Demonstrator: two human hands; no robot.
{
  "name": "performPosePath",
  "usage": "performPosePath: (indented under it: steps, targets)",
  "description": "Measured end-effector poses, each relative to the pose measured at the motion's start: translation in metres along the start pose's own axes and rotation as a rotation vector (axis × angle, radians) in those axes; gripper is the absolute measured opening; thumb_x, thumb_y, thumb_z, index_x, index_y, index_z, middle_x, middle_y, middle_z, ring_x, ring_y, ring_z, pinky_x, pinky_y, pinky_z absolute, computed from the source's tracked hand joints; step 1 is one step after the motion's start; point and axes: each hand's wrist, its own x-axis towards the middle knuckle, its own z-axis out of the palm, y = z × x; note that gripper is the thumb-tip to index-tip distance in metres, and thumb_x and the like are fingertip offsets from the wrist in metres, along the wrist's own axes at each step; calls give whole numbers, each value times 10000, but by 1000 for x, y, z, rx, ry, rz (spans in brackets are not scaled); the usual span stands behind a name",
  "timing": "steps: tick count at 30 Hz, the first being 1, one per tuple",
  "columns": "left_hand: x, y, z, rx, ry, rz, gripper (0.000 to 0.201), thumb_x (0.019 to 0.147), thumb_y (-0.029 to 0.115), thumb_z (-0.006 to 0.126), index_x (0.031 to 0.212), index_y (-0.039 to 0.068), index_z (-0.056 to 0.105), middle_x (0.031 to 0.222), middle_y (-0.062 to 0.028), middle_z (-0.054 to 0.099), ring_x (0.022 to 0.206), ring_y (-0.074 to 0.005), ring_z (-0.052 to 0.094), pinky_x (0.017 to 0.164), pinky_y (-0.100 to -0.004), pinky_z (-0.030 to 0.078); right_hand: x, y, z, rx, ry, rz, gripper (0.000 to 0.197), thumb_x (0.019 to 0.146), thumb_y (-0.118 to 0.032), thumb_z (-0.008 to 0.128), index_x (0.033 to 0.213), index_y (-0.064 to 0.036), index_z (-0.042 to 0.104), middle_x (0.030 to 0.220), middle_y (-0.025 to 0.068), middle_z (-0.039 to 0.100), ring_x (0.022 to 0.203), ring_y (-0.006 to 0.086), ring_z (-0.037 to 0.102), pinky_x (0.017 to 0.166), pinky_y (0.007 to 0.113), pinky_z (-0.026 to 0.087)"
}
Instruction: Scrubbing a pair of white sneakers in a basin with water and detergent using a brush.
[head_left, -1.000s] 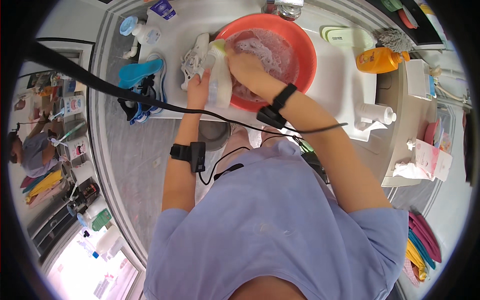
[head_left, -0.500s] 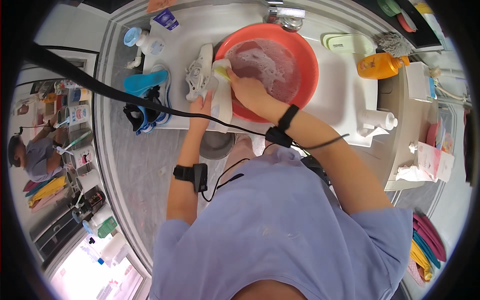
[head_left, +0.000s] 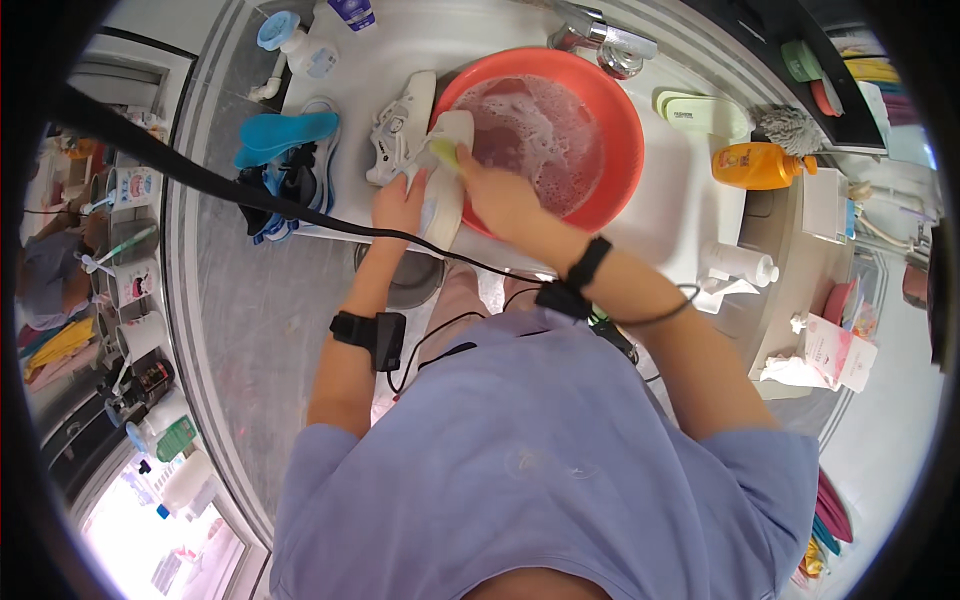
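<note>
A white shoe [head_left: 447, 205] rests at the front of the sink, against the left side of a red basin [head_left: 625, 150] of foamy water. My left hand [head_left: 400, 205] grips its left side. My right hand [head_left: 500, 195] is closed around a small yellow-green scrub brush [head_left: 445, 151] and presses it on the shoe near the toe; the fingers hide most of the brush. Just left of this shoe lies a second white shoe [head_left: 397, 135], with its sole edge toward the basin.
Blue-and-black shoes [head_left: 300, 180] and a bright blue insole [head_left: 285, 130] sit at the sink's left edge. Behind the basin is a chrome faucet [head_left: 600, 38]. An orange bottle [head_left: 757, 165], a green soap dish [head_left: 705, 113] and a white bottle [head_left: 740, 263] stand right. A black cable [head_left: 300, 212] crosses the view.
My right hand and the brush have shifted slightly down the shoe, and more of the toe shows now. My left hand still grips the shoe. The whole view has turned a little.
</note>
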Motion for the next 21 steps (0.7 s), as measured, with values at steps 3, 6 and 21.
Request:
performPosePath:
  steps: [3, 6, 21]
  targets:
    - [2, 4, 4, 158, -66, 30, 422, 883, 390, 517, 740, -5, 555, 677, -251, 580, 691, -434, 573, 599, -485, 428, -32, -7, -1, 75, -111, 34, 505, 901, -195, 415, 1363, -33, 294, 820, 228, 631, 750, 360, 636, 655, 475, 491]
    - [-5, 8, 7, 169, -90, 92, 427, 881, 392, 513, 705, 3, 538, 646, -250, 568, 669, -438, 568, 596, -501, 432, -36, 2, -1, 6, -201, 104, 538, 900, -223, 442, 1378, -48, 270, 780, 220, 629, 712, 359, 634, 632, 481, 489]
    - [-5, 5, -20, 41, -20, 65, 428, 891, 373, 507, 682, 0, 509, 619, -247, 547, 642, -438, 549, 558, -504, 398, 108, 45, 23, -49, 96, 91, 349, 904, -246, 413, 1203, -69, 439, 842, 211, 635, 785, 380, 620, 705, 505, 463]
